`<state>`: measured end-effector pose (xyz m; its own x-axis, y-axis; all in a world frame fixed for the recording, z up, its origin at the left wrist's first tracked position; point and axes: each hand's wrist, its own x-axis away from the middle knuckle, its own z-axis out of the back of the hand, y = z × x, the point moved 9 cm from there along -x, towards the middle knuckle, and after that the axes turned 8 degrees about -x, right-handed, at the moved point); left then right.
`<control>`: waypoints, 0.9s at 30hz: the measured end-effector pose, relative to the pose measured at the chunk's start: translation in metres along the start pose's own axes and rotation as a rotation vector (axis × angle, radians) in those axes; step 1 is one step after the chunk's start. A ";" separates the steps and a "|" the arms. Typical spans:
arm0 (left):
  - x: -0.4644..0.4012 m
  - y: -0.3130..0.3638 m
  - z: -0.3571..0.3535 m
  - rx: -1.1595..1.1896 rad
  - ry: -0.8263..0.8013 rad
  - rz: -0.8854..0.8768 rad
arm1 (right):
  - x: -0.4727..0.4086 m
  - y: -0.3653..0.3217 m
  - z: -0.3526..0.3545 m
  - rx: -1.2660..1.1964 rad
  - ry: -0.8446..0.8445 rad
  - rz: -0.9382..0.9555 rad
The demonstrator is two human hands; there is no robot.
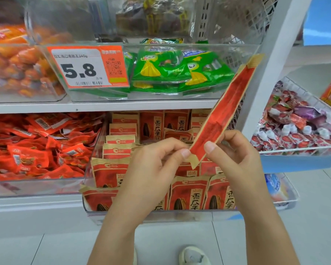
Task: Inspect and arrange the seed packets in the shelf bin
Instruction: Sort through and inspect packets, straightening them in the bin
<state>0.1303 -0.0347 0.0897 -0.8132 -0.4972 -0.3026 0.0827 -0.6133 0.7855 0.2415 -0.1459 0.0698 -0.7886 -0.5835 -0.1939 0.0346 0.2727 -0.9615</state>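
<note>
A red and tan seed packet point(225, 109) is held up edge-on in front of the shelf, slanting from lower left to upper right. My left hand point(153, 169) pinches its bottom corner between thumb and fingers. My right hand point(231, 153) grips its lower edge, thumb on the near side. Below them a clear shelf bin point(96, 211) on the lower shelf holds several matching red seed packets point(189, 194), standing in rows, some leaning.
Left of the bin lies a tray of loose red snack packs point(36, 146). Above sit green packets point(172, 69) behind a 5.8 price tag point(88, 67) and orange sausages point(17, 64). A wire basket of candies point(294, 127) hangs at right. A white shelf post point(271, 64) stands beside the packet.
</note>
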 end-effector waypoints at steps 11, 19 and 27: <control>-0.002 0.000 0.009 0.000 0.096 -0.025 | -0.002 0.005 0.003 -0.044 0.006 -0.039; -0.001 0.001 0.005 0.143 -0.020 -0.003 | -0.003 0.007 0.008 -0.245 -0.014 -0.129; 0.002 -0.016 -0.004 0.277 -0.143 0.183 | -0.005 0.000 0.024 -0.207 0.091 -0.037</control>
<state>0.1301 -0.0282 0.0742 -0.8735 -0.4802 -0.0800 0.0913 -0.3230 0.9420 0.2601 -0.1615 0.0664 -0.8395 -0.5270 -0.1323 -0.1144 0.4094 -0.9052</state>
